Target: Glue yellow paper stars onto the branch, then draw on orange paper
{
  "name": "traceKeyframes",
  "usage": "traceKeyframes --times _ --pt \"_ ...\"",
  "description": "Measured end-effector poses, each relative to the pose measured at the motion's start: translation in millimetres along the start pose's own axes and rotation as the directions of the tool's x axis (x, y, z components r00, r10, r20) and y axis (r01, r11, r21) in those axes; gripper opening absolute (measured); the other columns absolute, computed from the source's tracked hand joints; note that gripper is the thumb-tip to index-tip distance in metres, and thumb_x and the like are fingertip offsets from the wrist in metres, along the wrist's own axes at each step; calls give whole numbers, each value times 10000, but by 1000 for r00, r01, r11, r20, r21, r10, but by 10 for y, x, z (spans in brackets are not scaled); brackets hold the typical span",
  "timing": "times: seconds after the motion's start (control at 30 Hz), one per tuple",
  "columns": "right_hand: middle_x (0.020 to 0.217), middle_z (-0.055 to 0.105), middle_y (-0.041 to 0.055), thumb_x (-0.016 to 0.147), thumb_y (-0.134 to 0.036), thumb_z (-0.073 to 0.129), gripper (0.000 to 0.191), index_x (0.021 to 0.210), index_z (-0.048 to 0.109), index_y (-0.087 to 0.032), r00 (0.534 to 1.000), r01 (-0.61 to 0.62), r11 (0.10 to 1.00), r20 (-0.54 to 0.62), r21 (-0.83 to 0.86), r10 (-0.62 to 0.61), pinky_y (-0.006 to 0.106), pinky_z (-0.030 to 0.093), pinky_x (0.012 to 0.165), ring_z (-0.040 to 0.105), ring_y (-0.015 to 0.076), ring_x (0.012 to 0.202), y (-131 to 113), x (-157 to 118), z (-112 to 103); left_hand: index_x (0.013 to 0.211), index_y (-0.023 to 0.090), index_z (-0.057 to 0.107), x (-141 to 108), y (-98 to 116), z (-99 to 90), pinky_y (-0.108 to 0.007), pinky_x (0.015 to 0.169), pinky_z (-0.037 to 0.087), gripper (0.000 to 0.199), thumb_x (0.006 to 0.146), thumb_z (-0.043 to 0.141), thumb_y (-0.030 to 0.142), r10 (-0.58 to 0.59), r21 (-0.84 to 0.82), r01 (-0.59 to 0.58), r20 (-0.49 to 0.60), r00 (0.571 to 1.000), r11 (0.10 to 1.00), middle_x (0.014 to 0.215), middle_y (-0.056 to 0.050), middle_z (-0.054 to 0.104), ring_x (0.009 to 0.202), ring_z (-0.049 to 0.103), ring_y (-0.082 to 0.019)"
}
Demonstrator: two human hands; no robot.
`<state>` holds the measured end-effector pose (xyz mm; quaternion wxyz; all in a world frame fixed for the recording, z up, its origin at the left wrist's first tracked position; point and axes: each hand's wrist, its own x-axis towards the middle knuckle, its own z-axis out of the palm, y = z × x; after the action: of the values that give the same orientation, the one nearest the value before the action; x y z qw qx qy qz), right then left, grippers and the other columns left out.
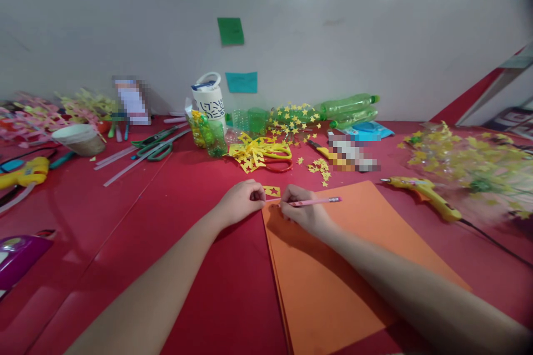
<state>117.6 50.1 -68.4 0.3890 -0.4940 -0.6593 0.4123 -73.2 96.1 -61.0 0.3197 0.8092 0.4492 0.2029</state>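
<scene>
A stack of orange paper [358, 288] lies on the red table. My right hand [306, 212] rests on its upper left part, fingers closed round a pink pencil [318, 201] whose eraser end points right. The pencil's tip is hidden at my fingers. Just left of the paper's top left corner is my left hand [244, 199], its thumb and forefinger curled together; what they pinch, if anything, is too small to make out. Between and just beyond my hands lies a small yellow piece with a star-shaped hole [272, 191].
Yellow scraps [250, 155], scissors [277, 163] and small yellow stars [320, 169] lie beyond the hands. Green bottles [353, 108] stand or lie by the wall. A yellow glue gun [428, 191] with a cord is at right, another glue gun [27, 173] at left.
</scene>
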Motion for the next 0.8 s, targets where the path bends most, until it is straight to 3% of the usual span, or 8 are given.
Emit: traceKeyframes --times 0.4,0.8 --pt "524 538 -43 691 -157 504 58 648 491 -193 999 4 999 -42 -42 -5 195 311 445 460 88 467 43 2 -14 725 182 591 -8 -12 3 -256 633 404 45 733 573 223 10 2 -10 2 1000 1000 772 -7 562 701 530 -145" --pt "528 535 -41 686 -125 495 81 637 482 -187 999 27 998 31 -58 -25 193 333 452 476 91 476 -40 -10 -6 718 177 588 0 -10 6 -253 637 400 45 731 571 218 11 6 -11 9 1000 1000 770 -4 561 703 529 -144"
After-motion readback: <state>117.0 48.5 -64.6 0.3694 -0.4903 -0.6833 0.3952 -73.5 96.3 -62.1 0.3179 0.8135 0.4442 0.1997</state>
